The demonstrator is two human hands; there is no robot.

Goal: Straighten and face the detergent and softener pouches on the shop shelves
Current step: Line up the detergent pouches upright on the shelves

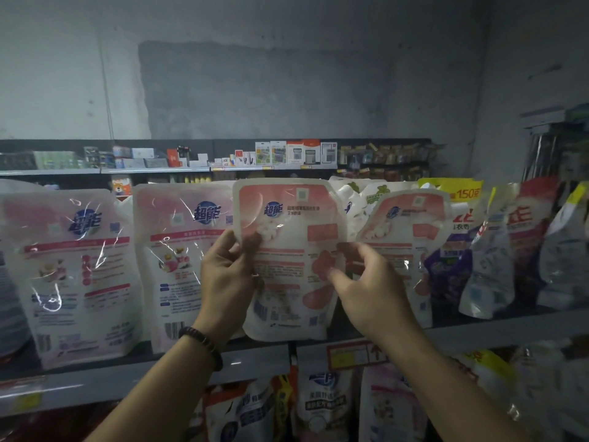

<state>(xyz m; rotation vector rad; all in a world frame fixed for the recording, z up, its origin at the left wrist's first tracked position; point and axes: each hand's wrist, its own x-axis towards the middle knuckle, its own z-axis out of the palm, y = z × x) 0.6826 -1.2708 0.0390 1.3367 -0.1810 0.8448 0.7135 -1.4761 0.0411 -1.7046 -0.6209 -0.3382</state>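
Observation:
A white and salmon-pink pouch stands upright at the middle of the top shelf, its printed back towards me. My left hand grips its left edge, thumb on the face. My right hand pinches its right edge with curled fingers. A matching pink pouch leans just to the right, behind my right hand. Two larger white and pink pouches stand to the left, slightly tilted.
Purple, white and red pouches crowd the shelf's right end. More pouches fill the shelf below, behind a red price tag. A farther aisle shelf carries small boxed goods under a grey wall.

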